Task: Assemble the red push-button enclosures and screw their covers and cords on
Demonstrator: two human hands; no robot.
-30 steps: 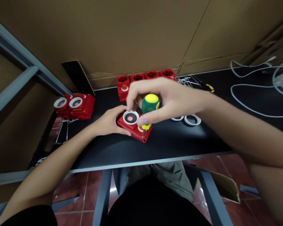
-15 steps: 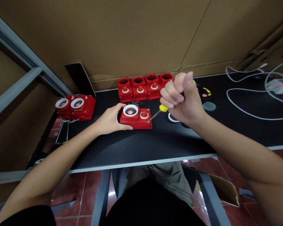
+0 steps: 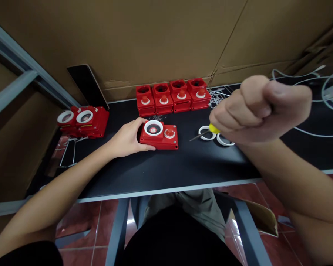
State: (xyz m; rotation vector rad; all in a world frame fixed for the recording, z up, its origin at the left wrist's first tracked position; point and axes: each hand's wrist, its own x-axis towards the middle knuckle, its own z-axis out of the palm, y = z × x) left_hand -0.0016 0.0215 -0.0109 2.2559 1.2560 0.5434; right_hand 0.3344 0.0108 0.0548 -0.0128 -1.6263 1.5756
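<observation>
On the black table lies a red box-shaped housing (image 3: 158, 142) with a white ring at its left and a red knob on its right part. My left hand (image 3: 127, 138) grips its left end, thumb along the front and fingers behind. In a closed fist, my right hand (image 3: 255, 109) holds a screwdriver (image 3: 214, 128) with a yellow handle; most of the handle is hidden in the palm. The screwdriver's tip points left and is apart from the housing. Below and beside that fist lie two white rings (image 3: 207, 133).
Several similar red housings (image 3: 164, 99) stand in a row at the back, beside a pile of white pieces (image 3: 218, 96). More red housings with white rings (image 3: 93, 122) sit at the left, before a dark flat panel (image 3: 88, 85). White cables (image 3: 319, 135) run along the right.
My right hand has lifted the screwdriver off the red housing and moved right, nearer the camera. My left hand keeps its grip on the housing. The view has shifted slightly.
</observation>
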